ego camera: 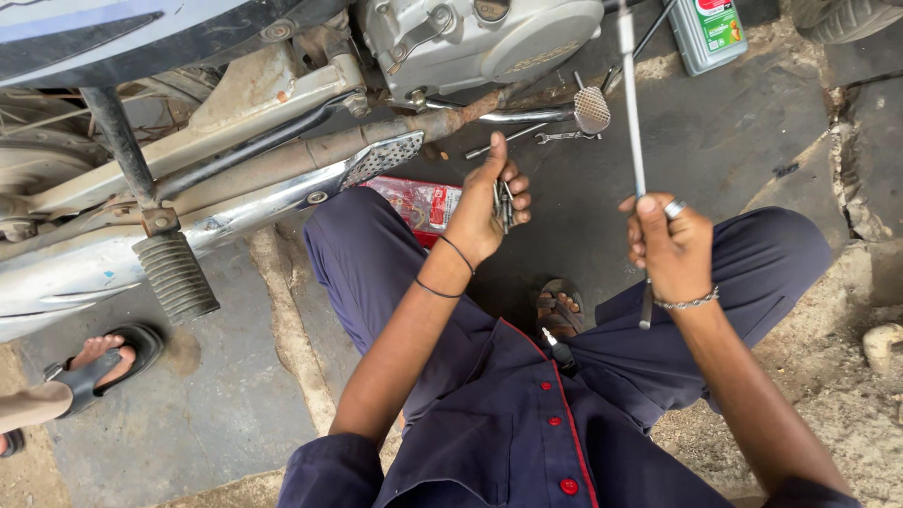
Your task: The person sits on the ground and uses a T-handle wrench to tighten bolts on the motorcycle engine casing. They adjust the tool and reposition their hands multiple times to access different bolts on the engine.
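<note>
Concrete floor point(715, 141) beside a motorcycle point(282, 113), seen from a crouch.
The left hand point(489, 212) has its fingers clenched on a bunch of small metal tools point(503, 205); the right hand point(670, 246) grips a long rod point(632, 113) upright. Spanners point(555, 137) lie on the floor under the engine point(470, 38), an oil bottle point(707, 33) beyond.

Both hands raised, left hand point(484, 202) curled, right hand point(670, 246) fisted

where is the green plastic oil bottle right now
In the head view, the green plastic oil bottle stands on the ground at the top right, beyond the long metal rod held in the right hand.
</note>
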Demonstrator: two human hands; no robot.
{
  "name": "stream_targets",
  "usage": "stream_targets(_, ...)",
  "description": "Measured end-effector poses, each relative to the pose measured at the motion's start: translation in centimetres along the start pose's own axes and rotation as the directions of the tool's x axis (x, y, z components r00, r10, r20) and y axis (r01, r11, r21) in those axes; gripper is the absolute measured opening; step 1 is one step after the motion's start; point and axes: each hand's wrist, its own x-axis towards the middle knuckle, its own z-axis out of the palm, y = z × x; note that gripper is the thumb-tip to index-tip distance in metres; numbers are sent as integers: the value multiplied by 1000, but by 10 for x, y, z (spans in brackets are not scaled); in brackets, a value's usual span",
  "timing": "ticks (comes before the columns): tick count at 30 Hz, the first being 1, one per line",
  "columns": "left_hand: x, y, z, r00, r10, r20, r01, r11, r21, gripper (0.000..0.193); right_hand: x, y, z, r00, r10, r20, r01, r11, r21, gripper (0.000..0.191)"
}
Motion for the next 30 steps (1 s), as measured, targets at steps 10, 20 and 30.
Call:
stream_targets(10,34,-24,21,994,107,17,-108,984,144,40,31,-26,-3,999,-1,-38,-4,990,-144,32)
stream_targets(20,33,-21,41,995,47,92,-59,991,124,36,36,-28,-6,999,23,-43,-28,993,-117,32)
stream_targets(30,36,-26,60,991,97,94,-123,939,320,46,38,-26,-4,998,32,-49,-36,997,-75,29)
